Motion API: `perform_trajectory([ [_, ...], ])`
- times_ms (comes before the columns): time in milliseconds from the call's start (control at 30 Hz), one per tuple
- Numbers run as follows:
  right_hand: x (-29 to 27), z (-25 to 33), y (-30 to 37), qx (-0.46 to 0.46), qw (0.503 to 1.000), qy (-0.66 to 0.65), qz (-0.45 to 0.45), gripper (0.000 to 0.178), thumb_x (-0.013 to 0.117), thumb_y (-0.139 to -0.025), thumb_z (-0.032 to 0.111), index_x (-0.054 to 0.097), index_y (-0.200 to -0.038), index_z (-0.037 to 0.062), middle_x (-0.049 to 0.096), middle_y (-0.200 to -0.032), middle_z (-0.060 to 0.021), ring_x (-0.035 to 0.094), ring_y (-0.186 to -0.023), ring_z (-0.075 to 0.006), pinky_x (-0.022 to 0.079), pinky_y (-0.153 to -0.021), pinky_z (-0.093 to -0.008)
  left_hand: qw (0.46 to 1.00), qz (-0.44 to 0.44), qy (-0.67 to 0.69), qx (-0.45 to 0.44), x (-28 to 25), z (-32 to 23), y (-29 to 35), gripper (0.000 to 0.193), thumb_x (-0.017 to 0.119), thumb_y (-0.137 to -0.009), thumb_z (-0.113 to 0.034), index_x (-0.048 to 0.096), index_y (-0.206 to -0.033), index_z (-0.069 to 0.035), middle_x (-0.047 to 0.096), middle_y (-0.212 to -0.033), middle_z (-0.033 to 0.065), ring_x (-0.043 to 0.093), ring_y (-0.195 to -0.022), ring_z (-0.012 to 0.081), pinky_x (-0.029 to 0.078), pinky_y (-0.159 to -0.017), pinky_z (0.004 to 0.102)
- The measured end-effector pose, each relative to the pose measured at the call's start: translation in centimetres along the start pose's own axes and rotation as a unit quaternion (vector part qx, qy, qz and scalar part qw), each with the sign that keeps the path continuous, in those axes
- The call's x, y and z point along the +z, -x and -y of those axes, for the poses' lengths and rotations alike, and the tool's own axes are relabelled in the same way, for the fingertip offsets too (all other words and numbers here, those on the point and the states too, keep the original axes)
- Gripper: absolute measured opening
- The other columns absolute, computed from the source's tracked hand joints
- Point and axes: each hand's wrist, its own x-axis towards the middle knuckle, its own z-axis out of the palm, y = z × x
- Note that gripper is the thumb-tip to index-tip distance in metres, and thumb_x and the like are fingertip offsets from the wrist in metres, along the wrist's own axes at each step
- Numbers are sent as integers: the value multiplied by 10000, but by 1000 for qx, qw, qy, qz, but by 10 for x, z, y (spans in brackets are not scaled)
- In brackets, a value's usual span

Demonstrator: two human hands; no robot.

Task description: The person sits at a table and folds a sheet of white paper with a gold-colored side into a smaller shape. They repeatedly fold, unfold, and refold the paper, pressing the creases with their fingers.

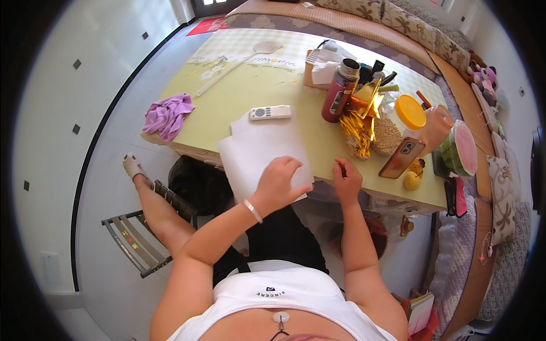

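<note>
White sheets of paper [250,150] lie on the table, their near edge reaching past its front edge. Over their near right part is my left hand [278,181], thumb and fingers apart, with nothing visible in it; I cannot tell whether it touches the sheets. To the right of the paper, at the table's front edge, my right hand [347,181] has its fingers curled in; what they hold, if anything, is hidden. A white remote control [270,112] rests on the far end of the sheets.
On the yellow-green table [227,96] are a purple cloth [169,116], a fly swatter [239,62], a red thermos [341,91], a tissue box [318,68], a yellow-lidded jar [392,128], a phone [402,157] and cut watermelon [459,149]. A folding stool [136,241] stands lower left.
</note>
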Motion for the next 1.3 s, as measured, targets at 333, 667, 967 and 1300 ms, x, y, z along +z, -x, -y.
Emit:
perform_trajectory([
  [333,11,85,8,-208,918,89,326,671,639,-755,-22,618,-1405,143,485,-1565,-143,371,-1496,-382,311,-1202,-523,985,15,-171,-14,-4,29,102,778,820,-758,-290,542,-1430,-14,454,-1540,273,385,-1471,448,238,-1191,671],
  [667,31,71,-21,-219,889,83,394,491,595,-853,-34,721,-1286,160,645,-1428,-68,519,-1405,-343,356,-1184,-508,991,-41,-125,-13,-28,41,75,573,771,-771,-118,637,-1321,-37,607,-1425,185,504,-1406,376,297,-1186,637],
  [967,22,49,-42,-129,887,-15,443,340,630,-924,94,749,-1242,121,656,-1413,-103,472,-1439,-340,359,-1187,-478,979,-131,151,-30,-46,97,98,364,697,-788,85,757,-1127,-35,712,-1264,160,657,-1233,312,515,-1062,360],
  [1300,49,45,-36,47,964,-47,256,156,725,-897,135,716,-850,-13,732,-968,-111,644,-1004,-275,499,-913,-398,912,-211,247,-250,-25,126,43,140,728,-911,-119,719,-938,18,719,-766,115,676,-673,192,536,-677,306],
])
